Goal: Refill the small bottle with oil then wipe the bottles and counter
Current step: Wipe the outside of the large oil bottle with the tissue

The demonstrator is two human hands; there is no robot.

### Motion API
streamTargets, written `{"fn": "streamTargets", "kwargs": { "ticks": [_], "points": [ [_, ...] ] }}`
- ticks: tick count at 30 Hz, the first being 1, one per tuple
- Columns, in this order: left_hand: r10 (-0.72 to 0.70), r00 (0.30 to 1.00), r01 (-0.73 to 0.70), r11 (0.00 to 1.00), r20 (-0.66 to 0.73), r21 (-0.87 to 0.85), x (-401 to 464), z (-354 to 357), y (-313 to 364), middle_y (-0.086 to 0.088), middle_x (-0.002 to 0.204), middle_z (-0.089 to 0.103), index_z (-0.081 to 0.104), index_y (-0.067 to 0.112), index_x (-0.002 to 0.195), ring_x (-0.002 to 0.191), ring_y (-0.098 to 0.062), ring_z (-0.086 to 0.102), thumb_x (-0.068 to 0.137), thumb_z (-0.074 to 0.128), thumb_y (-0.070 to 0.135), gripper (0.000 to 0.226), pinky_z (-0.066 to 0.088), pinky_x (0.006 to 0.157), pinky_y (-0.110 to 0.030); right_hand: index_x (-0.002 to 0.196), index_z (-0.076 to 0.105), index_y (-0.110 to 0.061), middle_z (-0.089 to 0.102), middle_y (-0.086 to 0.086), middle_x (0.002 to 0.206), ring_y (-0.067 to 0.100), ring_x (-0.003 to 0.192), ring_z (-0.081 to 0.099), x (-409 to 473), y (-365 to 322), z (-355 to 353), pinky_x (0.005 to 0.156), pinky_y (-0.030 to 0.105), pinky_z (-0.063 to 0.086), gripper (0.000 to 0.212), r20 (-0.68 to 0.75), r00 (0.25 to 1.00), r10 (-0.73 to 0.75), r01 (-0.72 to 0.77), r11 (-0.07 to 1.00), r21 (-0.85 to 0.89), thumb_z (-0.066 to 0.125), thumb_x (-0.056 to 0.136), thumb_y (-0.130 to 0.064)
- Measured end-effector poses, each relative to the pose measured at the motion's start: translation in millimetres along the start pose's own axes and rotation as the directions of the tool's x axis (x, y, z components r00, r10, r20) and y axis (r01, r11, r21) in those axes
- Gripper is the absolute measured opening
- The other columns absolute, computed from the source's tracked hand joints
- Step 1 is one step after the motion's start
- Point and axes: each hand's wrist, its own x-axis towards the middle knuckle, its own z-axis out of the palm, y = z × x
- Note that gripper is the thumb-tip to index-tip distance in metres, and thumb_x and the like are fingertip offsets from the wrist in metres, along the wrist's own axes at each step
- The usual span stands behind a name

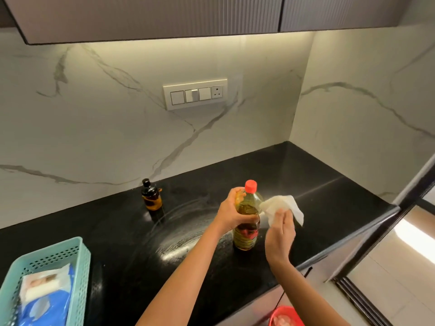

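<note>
- So the left hand (231, 209) is gripping the big bottle (247, 217) by its shoulder: clear plastic, yellow oil, red cap, standing upright on the black counter (317, 196).
- Right hand (280, 234) is pinching a white wipe (282, 207) against the bottle's side.
- Small bottle (151, 196), amber with a black cap, is sitting near the wall.

One view only: head cam, wide-angle, looks fwd and down from standing height over black bench (117, 231) toward marble back wall (117, 128) w/ switch panel (195, 93). Upper cabinet (153, 17) crosses top of frame. Forearms enter from bottom edge, hands close, mid-frame. Edges bowed by lens.
</note>
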Motion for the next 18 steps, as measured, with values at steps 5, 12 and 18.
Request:
{"fn": "streamTargets", "kwargs": {
  "ticks": [5, 12, 18],
  "points": [
    [0.021, 0.987, -0.031, 0.998, -0.159, -0.059, -6.5, 18.0, -0.7, 0.011, 0.102, 0.063, 0.042, 0.027, 0.116, 0.096, -0.004, 0.062, 0.059, 0.086, 0.023, 0.073, 0.053, 0.081, -0.024, 0.109, 0.052, -0.009, 0.063, 0.006, 0.101, 0.02, 0.093, 0.06, 14.4, 19.3, 11.9, 0.082, 0.035, 0.049, 0.033, 0.437, 0.898, -0.053, 0.175, 0.954, -0.244, 0.033, 0.099, -0.034],
    [0.002, 0.947, -0.029, 0.997, -0.32, -0.078, -13.1, 21.8, -9.2, 0.009, 0.099, 0.067, 0.048, 0.023, 0.114, 0.091, 0.001, 0.065, 0.05, 0.091, 0.032, 0.078, 0.054, 0.076, -0.017, 0.119, 0.041, -0.015, 0.05, 0.003, 0.115, 0.02, 0.114, 0.051, 34.5, 22.2, 24.0, 0.1, 0.04, 0.045, 0.06, 0.547, 0.837, 0.014, 0.092, 0.982, -0.166, 0.021, 0.088, -0.062],
    [0.017, 0.907, -0.035, 0.999, -0.42, -0.036, -21.7, 2.6, -9.7, 0.02, 0.102, 0.061, 0.046, 0.032, 0.115, 0.094, 0.017, 0.057, 0.051, 0.091, 0.026, 0.078, 0.044, 0.075, -0.001, 0.125, 0.05, -0.022, 0.06, 0.004, 0.119, 0.01, 0.109, 0.058, 26.0, 51.1, 24.2, 0.079, 0.017, 0.047, 0.041, 0.63, 0.736, 0.248, -0.225, 0.967, -0.118, 0.022, 0.1, -0.039]
  ]
}}
